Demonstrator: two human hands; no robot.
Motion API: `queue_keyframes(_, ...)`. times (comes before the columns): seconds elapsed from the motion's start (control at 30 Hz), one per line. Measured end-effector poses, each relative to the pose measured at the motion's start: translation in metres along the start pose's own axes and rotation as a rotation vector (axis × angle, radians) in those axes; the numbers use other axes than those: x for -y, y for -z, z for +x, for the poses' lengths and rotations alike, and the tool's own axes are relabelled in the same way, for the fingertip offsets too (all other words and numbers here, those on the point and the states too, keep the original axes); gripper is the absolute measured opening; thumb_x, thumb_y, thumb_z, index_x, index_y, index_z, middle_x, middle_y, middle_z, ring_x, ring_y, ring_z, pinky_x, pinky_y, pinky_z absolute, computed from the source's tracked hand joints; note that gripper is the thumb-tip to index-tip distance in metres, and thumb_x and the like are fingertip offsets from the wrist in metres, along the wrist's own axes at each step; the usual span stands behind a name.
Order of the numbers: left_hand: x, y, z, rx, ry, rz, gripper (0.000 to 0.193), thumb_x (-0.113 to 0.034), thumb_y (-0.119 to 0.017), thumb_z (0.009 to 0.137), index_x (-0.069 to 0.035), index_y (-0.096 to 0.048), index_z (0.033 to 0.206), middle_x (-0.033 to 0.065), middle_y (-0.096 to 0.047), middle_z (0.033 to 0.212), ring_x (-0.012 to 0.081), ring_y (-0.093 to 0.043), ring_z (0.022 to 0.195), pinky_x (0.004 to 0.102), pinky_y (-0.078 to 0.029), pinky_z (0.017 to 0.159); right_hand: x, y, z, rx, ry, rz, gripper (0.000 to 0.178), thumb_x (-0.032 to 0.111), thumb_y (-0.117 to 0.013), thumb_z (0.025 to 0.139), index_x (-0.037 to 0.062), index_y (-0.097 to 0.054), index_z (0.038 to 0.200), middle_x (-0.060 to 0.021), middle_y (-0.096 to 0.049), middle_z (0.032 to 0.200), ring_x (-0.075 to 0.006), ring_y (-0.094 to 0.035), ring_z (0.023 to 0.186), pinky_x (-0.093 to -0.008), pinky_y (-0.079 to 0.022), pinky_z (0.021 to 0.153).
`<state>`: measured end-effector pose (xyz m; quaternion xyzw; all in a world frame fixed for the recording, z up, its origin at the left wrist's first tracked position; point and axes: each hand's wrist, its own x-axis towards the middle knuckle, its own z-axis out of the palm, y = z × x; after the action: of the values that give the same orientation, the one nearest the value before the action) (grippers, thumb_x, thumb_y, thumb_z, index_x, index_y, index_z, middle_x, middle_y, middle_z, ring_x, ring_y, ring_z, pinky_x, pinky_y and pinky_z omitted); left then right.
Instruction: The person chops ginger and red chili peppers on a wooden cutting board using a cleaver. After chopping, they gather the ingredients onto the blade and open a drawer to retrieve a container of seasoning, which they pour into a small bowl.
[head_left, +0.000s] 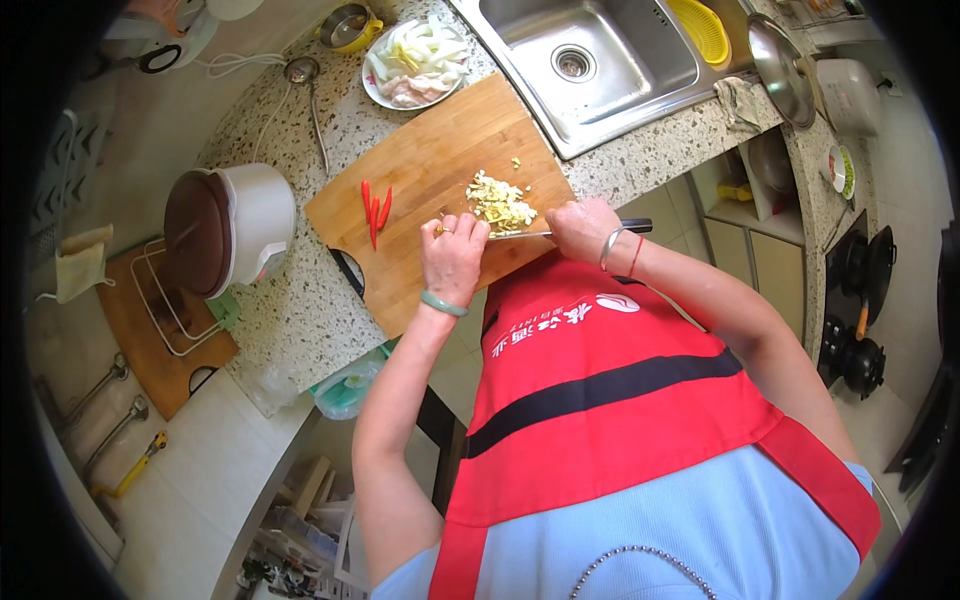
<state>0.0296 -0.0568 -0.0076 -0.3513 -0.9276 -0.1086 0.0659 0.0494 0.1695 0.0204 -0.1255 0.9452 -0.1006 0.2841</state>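
A kitchen knife (519, 235) lies edge-on along the near side of a wooden cutting board (440, 140). My right hand (585, 232) is closed around it at the handle end, and the dark handle sticks out to the right. At the other end, the curled fingers of my left hand (455, 258) press on the blade's tip. Just beyond the blade is a pile of chopped pale-yellow pieces (500, 203) that look like garlic or ginger, with a few bits scattered farther off. Several red chilies (375, 212) rest on the board's left part.
Behind the board stands a plate (372, 90) of sliced white vegetable and pale meat, beside a ladle (312, 110). A steel sink (660, 100) is at the far right. The rice cooker (262, 225) sits left, and black pans (868, 285) are at the right.
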Motion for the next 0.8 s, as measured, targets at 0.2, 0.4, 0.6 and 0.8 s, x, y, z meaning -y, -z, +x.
queue_keyframes(0.2,0.003,-0.008,0.004,-0.003,0.047,0.018,0.004,-0.014,-0.055,0.080,-0.016,-0.056,0.084,0.0010,-0.053,0.083,0.0177,-0.054,0.083,0.0375,-0.038,0.082,-0.006,0.002,0.014,-0.089,0.024,-0.017,0.012,0.012,-0.059,0.079,0.0065,-0.069,0.077,-0.0172,-0.070,0.080,-0.0324,-0.070,0.074,-0.0425,-0.056,0.063)
queue_keyframes(0.4,0.026,-0.002,0.025,-0.060,0.058,-0.025,0.006,-0.015,-0.057,0.080,-0.016,-0.057,0.085,0.0003,-0.054,0.083,0.0179,-0.054,0.083,0.0378,-0.038,0.080,0.004,0.037,0.030,-0.023,0.037,-0.069,0.015,0.010,-0.056,0.080,0.0048,-0.070,0.077,-0.0186,-0.069,0.079,-0.0336,-0.070,0.074,-0.0419,-0.055,0.063)
queue_keyframes(0.6,0.023,-0.020,0.024,-0.061,0.057,-0.005,0.007,-0.014,-0.057,0.079,-0.016,-0.058,0.085,0.0003,-0.054,0.086,0.0178,-0.054,0.085,0.0364,-0.039,0.080,-0.004,0.006,0.032,-0.118,-0.024,-0.020,0.015,0.010,-0.056,0.081,0.0057,-0.070,0.079,-0.0173,-0.069,0.079,-0.0320,-0.070,0.073,-0.0411,-0.056,0.063)
queue_keyframes(0.8,0.025,-0.010,0.026,-0.083,0.071,-0.034,0.012,-0.011,-0.065,0.077,-0.016,-0.057,0.084,-0.0007,-0.055,0.085,0.0185,-0.054,0.083,0.0379,-0.036,0.080,-0.005,0.010,0.032,-0.133,-0.036,-0.020,0.014,0.010,-0.057,0.079,0.0055,-0.070,0.077,-0.0172,-0.069,0.076,-0.0325,-0.070,0.071,-0.0413,-0.056,0.063)
